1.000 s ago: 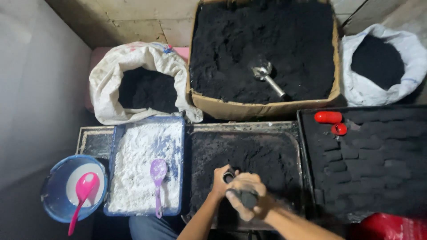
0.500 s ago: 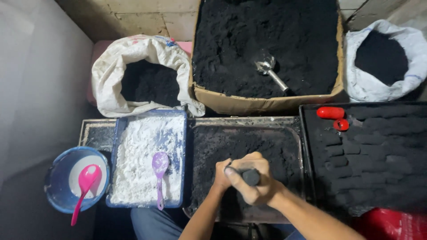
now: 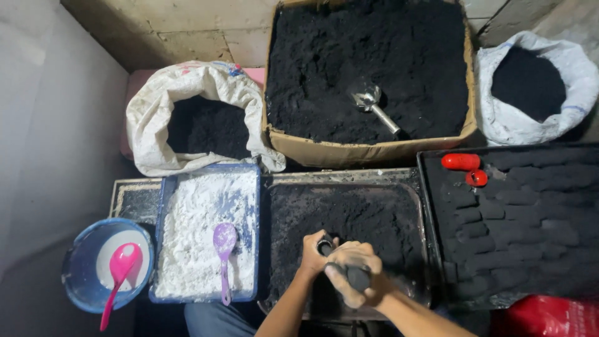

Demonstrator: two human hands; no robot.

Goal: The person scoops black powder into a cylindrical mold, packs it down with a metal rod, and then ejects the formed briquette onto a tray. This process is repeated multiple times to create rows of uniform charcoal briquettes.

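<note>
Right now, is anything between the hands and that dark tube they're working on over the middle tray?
Nothing visible. The left hand and the right hand are both wrapped directly around the dark tube, over the black powder in the middle tray. The purple spoon lies apart in the white-powder tray.

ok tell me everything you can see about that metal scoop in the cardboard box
The metal scoop is shiny silver, with a rounded open bowl and a straight round handle. It lies on its side on the black powder that fills the cardboard box, right of the box's middle. The bowl points toward the upper left and has dark powder clinging inside; the handle runs down to the right, its tip sunk a little into the powder. Nothing else touches it, and both hands are far from it.
</note>
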